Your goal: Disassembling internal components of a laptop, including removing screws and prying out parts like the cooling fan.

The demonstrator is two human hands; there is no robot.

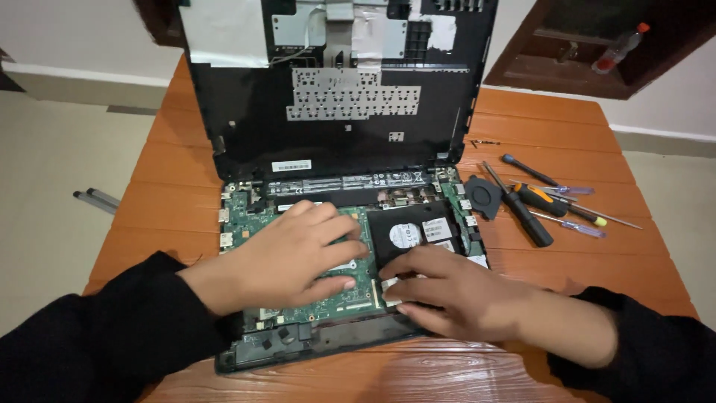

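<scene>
Green circuit board (298, 224) is pressed flat by left hand (298, 254), nothing clasped | black hard drive (410, 231), beside board inside opened laptop (335, 112), is touched by right hand (447, 291), fingertips down, nothing gripped | screwdrivers (552, 205) are laid right on wooden table (559, 119).

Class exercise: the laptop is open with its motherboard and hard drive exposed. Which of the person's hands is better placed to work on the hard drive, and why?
Probably the right hand: its fingertips already rest at the near edge of the black hard drive. The left hand lies flat on the green motherboard, beside the drive, and appears to be steadying it.
</scene>
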